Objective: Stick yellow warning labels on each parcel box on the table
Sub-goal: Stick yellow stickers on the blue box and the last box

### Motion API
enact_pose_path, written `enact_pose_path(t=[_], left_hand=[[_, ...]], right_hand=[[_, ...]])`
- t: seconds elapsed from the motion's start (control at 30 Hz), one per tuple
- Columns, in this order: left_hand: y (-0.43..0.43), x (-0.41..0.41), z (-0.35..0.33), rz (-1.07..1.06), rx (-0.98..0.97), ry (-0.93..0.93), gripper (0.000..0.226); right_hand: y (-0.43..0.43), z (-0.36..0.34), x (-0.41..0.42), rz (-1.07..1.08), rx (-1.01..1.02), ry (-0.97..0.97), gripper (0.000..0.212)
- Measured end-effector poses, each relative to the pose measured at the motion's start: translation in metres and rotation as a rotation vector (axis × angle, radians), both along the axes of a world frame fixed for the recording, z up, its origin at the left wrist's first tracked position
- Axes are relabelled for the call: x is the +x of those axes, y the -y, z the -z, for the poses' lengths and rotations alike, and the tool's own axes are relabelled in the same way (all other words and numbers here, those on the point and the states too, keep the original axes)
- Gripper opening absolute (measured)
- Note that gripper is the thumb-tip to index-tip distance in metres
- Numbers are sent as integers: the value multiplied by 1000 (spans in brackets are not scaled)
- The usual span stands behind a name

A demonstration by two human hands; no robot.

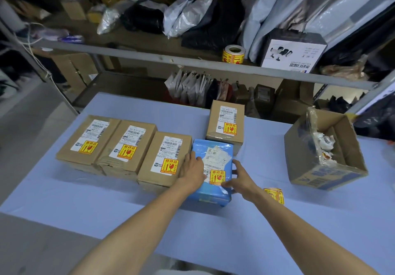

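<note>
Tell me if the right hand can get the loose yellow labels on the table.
Likely yes: the labels lie uncovered close by; the right hand just has to leave the blue parcel.

open carton (303, 159) at right, flaps up, crumpled paper scraps (323, 144) inside. grey metal shelf (192, 62) behind. on it: grey mailer bags (188, 14), black bags (141, 18), white printed box (292, 55). below: row of upright pouches (188, 86), brown cartons (74, 69). white cable (27, 44) hangs at left.
</note>
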State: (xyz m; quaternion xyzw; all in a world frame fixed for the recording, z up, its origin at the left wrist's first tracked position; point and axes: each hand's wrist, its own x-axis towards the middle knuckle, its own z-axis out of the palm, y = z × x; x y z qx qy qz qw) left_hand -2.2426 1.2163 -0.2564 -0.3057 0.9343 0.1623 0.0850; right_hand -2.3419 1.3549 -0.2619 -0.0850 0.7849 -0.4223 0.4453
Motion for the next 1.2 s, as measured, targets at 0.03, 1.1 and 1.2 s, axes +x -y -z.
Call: enact_pose_path(t=[0.03, 1.1, 1.2], left_hand=[[2, 4, 0, 6, -28, -24, 53], [200, 202, -21, -357, -20, -181, 56], [241, 217, -19, -415, -58, -119, 73]], right_hand=[[3, 0, 3, -7, -2, -13, 88], [95, -2, 87, 9, -20, -378, 71], [107, -5, 96, 61, 15, -377, 72]])
